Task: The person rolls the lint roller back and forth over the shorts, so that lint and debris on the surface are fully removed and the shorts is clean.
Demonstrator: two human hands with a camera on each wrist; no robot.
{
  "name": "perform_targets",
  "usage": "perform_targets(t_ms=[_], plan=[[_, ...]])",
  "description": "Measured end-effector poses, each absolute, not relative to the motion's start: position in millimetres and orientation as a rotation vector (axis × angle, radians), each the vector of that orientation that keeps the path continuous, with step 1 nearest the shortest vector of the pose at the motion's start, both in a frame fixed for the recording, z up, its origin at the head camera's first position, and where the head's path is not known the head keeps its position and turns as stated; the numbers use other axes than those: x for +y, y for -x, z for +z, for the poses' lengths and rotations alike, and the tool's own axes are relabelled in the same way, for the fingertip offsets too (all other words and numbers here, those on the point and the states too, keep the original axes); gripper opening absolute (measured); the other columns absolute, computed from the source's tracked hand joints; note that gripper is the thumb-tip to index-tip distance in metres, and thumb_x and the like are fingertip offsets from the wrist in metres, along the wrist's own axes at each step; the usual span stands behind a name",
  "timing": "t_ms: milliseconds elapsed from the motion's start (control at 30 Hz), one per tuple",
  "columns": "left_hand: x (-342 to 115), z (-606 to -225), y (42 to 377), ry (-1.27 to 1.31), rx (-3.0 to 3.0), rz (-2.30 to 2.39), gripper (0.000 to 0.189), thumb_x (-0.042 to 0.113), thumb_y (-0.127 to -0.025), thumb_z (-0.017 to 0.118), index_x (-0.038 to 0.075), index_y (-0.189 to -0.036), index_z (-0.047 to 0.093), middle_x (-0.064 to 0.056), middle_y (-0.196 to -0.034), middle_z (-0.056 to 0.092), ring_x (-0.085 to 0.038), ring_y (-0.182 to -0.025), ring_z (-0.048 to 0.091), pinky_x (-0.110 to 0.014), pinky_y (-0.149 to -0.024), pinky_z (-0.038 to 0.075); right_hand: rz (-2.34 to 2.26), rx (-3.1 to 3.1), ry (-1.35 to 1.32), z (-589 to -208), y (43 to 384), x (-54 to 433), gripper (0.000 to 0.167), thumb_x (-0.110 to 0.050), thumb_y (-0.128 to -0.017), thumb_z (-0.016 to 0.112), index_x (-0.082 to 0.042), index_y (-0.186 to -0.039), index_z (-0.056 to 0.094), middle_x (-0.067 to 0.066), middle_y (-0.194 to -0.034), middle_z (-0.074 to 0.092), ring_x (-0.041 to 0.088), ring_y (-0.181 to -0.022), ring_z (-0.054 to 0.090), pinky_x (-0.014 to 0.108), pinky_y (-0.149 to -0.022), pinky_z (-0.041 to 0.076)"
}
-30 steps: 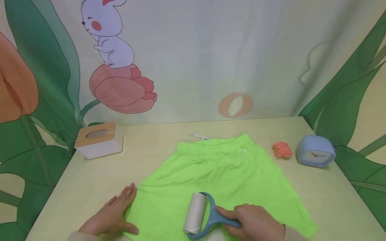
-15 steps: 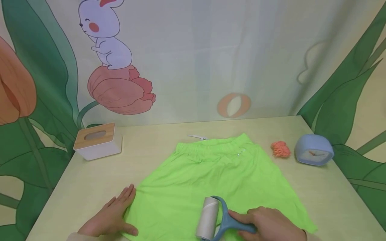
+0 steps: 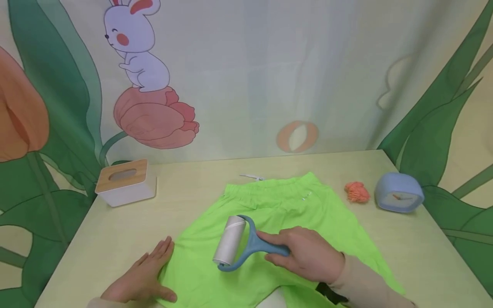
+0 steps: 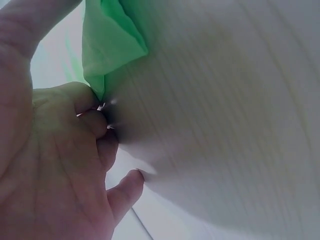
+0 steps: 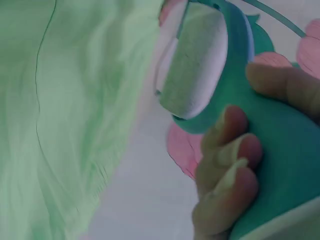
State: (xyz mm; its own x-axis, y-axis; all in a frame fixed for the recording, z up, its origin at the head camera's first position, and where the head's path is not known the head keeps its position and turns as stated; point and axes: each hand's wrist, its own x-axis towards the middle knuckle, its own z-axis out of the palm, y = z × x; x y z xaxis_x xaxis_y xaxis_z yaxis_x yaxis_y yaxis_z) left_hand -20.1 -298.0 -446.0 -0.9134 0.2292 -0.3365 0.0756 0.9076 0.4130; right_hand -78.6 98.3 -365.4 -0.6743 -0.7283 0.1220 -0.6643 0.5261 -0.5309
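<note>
Bright green shorts (image 3: 285,209) lie spread on the table, waistband toward the back. My right hand (image 3: 304,252) grips the blue handle of a lint roller (image 3: 230,241), its thumb side toward the roller head. In the right wrist view the roller's white roll (image 5: 195,60) stands out in front of the wall's print, with green cloth to its left and fingers curled at the handle. My left hand (image 3: 144,271) rests at the left edge of the shorts with its fingers extended. A corner of the green cloth (image 4: 112,47) is seen beside that hand in the left wrist view.
On the pale table (image 3: 188,184), a tissue box (image 3: 127,184) with a wooden lid stands at the back left. An orange bundle of yarn (image 3: 357,192) and a blue clock (image 3: 399,192) are at the back right. A printed curtain (image 3: 227,85) hangs behind.
My right hand first shifted right with the lint roller, then moved left and farther from me, over the middle of the left half of the shorts. My left hand stays in place.
</note>
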Motion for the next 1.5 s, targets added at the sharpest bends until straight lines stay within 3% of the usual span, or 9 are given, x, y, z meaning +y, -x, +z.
perform_targets(t_ms=[333,600,1067,1500], plan=[[-295.7,-451.8,26.4,-0.163,2.659,0.544,0.141,0.064,-0.05,0.081,-0.006,-0.152,0.014,-0.023,-0.16,0.007,-0.042,-0.146,0.006,-0.066,-0.111,0.012,-0.861,2.55,1.192,-409.1,114.7,24.2,0.05,-0.034,-0.094,0.063,-0.019,-0.141,0.053,-0.011,-0.055,0.037,0.001,-0.044,0.037,0.02,-0.042,0.035],[-293.0,-450.8,27.8,-0.172,2.653,0.551,0.14,0.064,-0.051,0.081,-0.006,-0.152,0.015,-0.022,-0.16,0.007,-0.041,-0.146,0.006,-0.067,-0.111,0.012,-0.674,2.617,1.181,-423.8,123.0,16.7,0.049,-0.036,-0.092,0.065,-0.023,-0.138,0.056,-0.011,-0.05,0.033,0.003,-0.041,0.03,0.022,-0.036,0.03],[-294.0,-450.9,24.5,-0.238,2.675,0.543,0.138,0.064,-0.053,0.081,-0.009,-0.151,0.016,-0.025,-0.159,0.008,-0.044,-0.145,0.01,-0.067,-0.11,0.016,-0.651,2.574,1.079,-401.7,113.3,112.4,0.047,-0.029,-0.089,0.069,-0.016,-0.134,0.061,-0.015,-0.048,0.031,-0.001,-0.041,0.028,0.018,-0.038,0.028],[-297.2,-446.8,18.4,-0.262,2.717,0.518,0.138,0.066,-0.053,0.08,-0.01,-0.15,0.017,-0.026,-0.158,0.01,-0.045,-0.144,0.012,-0.067,-0.109,0.017,-0.667,2.624,0.802,-399.3,79.2,235.2,0.05,-0.042,-0.088,0.069,-0.025,-0.134,0.061,-0.018,-0.055,0.034,-0.002,-0.044,0.027,0.018,-0.041,0.028]])
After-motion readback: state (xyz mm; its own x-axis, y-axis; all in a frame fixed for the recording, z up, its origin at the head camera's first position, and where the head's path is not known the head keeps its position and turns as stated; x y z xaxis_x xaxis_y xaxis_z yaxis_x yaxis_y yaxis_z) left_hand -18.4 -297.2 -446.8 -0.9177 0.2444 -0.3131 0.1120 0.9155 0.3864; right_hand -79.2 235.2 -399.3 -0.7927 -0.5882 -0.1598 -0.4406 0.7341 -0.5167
